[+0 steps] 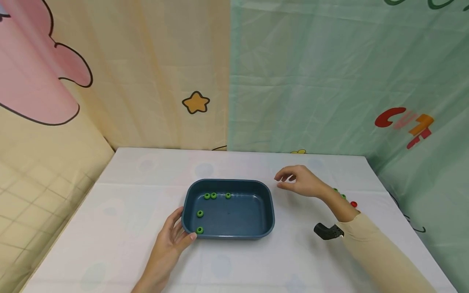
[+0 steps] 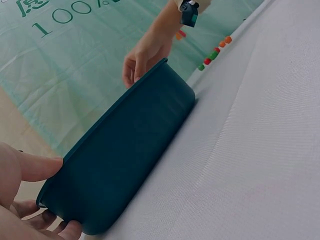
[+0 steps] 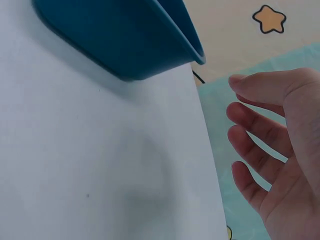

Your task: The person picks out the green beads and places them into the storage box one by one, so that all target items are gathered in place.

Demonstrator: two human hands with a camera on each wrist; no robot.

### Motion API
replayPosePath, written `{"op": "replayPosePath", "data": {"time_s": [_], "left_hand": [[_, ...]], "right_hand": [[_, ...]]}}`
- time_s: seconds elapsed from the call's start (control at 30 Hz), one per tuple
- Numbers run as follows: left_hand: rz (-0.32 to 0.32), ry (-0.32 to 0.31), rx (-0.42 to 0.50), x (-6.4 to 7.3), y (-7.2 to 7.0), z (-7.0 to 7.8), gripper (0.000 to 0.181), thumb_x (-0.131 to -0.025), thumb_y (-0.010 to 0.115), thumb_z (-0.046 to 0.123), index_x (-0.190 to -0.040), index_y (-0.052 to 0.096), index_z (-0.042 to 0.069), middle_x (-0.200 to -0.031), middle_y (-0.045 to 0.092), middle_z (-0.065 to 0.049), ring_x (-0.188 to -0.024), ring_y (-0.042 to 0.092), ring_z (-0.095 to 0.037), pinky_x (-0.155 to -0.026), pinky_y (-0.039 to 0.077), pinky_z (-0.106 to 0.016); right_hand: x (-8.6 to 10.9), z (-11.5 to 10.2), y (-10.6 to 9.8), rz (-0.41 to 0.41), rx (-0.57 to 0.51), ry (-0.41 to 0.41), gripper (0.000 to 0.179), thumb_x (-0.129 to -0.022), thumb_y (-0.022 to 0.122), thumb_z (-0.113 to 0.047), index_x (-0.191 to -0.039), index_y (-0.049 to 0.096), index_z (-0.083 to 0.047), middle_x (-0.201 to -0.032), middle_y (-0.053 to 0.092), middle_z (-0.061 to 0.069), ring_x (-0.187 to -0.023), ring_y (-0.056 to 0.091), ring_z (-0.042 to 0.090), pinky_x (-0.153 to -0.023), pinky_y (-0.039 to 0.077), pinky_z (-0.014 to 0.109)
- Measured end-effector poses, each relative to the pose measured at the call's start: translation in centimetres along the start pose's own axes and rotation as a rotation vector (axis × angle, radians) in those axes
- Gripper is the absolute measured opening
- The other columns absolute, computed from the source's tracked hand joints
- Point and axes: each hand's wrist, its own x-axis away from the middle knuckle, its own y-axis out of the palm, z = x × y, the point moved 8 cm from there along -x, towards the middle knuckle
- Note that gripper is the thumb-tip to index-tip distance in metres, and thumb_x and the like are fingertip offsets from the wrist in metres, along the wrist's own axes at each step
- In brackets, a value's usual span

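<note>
A dark blue rectangular tub [image 1: 229,237] sits on the white table, with several small green beads [image 1: 200,213] lying along its left and far sides. My left hand [image 1: 168,240] grips the tub's near left corner, thumb at the rim and fingers against the outer wall [image 2: 115,150]. Just past the tub's right end, my right hand [image 1: 301,181] hovers over the table with loosely bent fingers. Nothing shows between those fingers [image 3: 255,117] in the right wrist view, where the tub's corner [image 3: 135,45] appears apart from them.
Green and red beads [image 1: 353,204] lie to the right, partly hidden behind my right forearm; the left wrist view also shows orange beads [image 2: 225,41]. A black device [image 1: 328,231] juts from my right wrist. Printed curtains [image 1: 322,81] stand behind the white table [image 1: 121,244].
</note>
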Motion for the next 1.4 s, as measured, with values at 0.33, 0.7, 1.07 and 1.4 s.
{"op": "replayPosePath", "data": {"time_s": [0.33,0.7,1.07,1.4], "left_hand": [[0.002,-0.002,-0.001,-0.1,0.0,0.1,0.085,-0.094,0.072,-0.005,-0.162,0.024,0.012,-0.167,0.022,-0.012,-0.148,0.034,-0.034,-0.102,0.046,-0.022],[-0.003,-0.008,0.001,-0.2,0.0,0.0,0.085,-0.094,0.072,-0.005,-0.162,0.024,0.013,-0.167,0.023,-0.012,-0.147,0.036,-0.034,-0.103,0.047,-0.022],[0.002,-0.019,-0.003,0.0,-0.1,-0.1,0.086,-0.094,0.071,-0.005,-0.163,0.022,0.012,-0.168,0.022,-0.013,-0.147,0.035,-0.034,-0.102,0.047,-0.023],[0.000,-0.014,0.000,-0.1,-0.1,-0.1,0.086,-0.094,0.072,-0.004,-0.163,0.023,0.012,-0.168,0.021,-0.012,-0.148,0.033,-0.034,-0.103,0.046,-0.022]], "right_hand": [[3.2,2.4,-1.7,0.056,0.006,0.074,0.019,-0.095,0.077,-0.012,-0.111,0.075,-0.001,-0.108,0.073,0.012,-0.095,0.065,0.020,-0.086,0.058,0.043],[8.3,5.4,-3.9,0.114,0.038,0.186,0.021,-0.098,0.075,-0.018,-0.113,0.075,-0.004,-0.109,0.073,0.008,-0.096,0.065,0.016,-0.085,0.057,0.034],[13.0,8.0,-5.3,0.157,0.011,0.349,0.026,-0.098,0.075,-0.020,-0.116,0.073,-0.002,-0.105,0.070,0.005,-0.092,0.066,0.023,-0.070,0.057,0.027],[15.4,9.3,-5.4,0.204,0.110,0.322,0.017,-0.093,0.080,-0.016,-0.107,0.077,-0.008,-0.103,0.073,0.002,-0.091,0.062,0.004,-0.075,0.054,0.022]]}}
